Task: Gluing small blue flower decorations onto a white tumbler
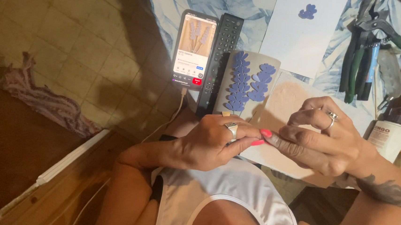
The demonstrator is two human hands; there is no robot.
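Closely, both hands' fingers [255, 140] pinch together beside a grey slab [248, 85] with petal-shaped blue clay.

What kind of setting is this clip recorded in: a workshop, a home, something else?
Probably a home craft corner, not a workshop: a tiled floor, a TV remote beside a charging phone, and pliers on a leaf-print tablecloth near a grey mug with blue petal pieces.

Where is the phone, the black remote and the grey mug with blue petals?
Black smartphone with lit screen [194, 48], head view, middle of its screen.
Long black remote control [221, 57], head view, on its button rows.
Grey mug with blue petals [248, 83], head view, bare grey side between petal stems.
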